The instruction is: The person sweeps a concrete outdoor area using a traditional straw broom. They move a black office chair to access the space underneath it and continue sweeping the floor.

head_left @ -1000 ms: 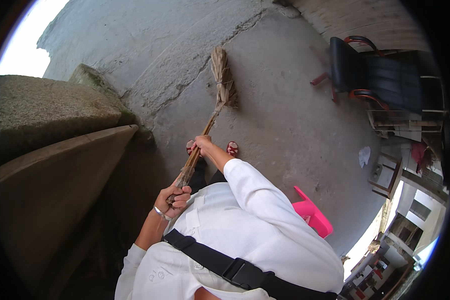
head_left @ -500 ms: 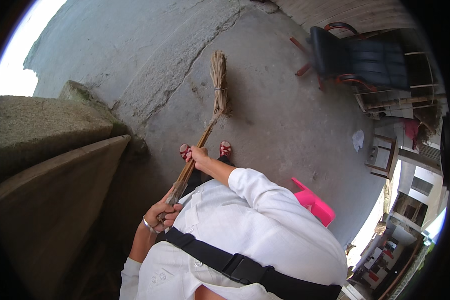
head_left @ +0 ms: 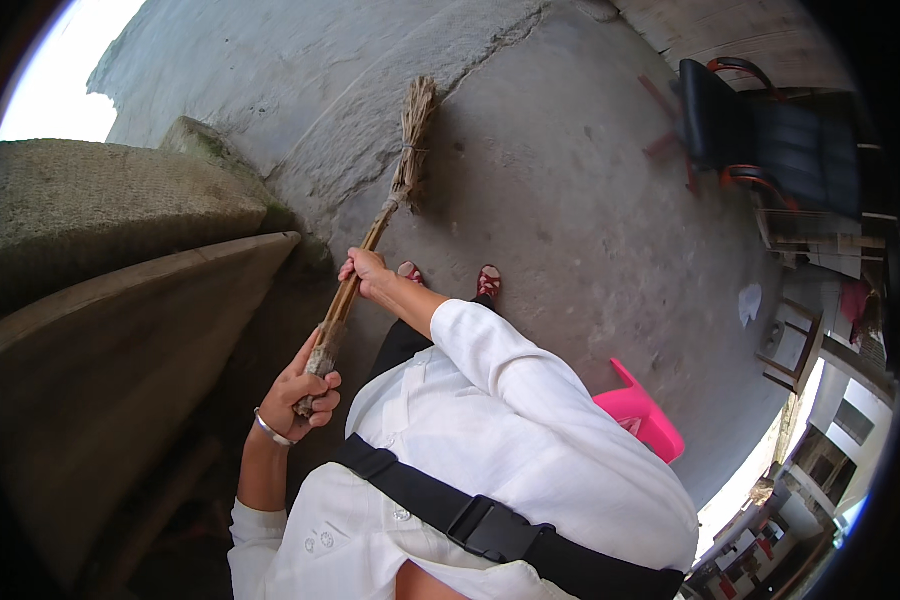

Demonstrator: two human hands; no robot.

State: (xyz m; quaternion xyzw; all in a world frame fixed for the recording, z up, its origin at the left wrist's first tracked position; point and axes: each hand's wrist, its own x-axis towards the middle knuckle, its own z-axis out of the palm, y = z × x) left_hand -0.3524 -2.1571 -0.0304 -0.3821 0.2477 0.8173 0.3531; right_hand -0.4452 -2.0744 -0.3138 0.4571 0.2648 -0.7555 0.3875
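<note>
Broom (head_left: 372, 236) is in both hands, slanting up and away from lower left, bristles (head_left: 416, 125) at the far end, out past the feet. Left hand (head_left: 308, 392): grip wrapped round the butt of the handle, fingers curled. Silver bracelet (head_left: 274, 428) on that wrist. Right hand (head_left: 364, 271): grip pinched round the handle farther up, between left hand and bristles. Bristle bundle is tied with a band, sits over the concrete floor (head_left: 570, 230) near a long crack; can't tell if the tips touch.

Red sandals (head_left: 489, 282) on the feet, just right of the handle. White shirt (head_left: 530, 420), black buckled strap (head_left: 400, 490) across it.

Left side: rough stone block (head_left: 100, 195), curved slab (head_left: 130, 310) just in front of it. Right side: black chair (head_left: 720, 120) with reddish-brown legs and arms, tipped-looking through the fisheye. White scrap (head_left: 749, 304) on floor below it. Pink plastic seat (head_left: 655, 425) beside the right sleeve, partly hidden.
</note>
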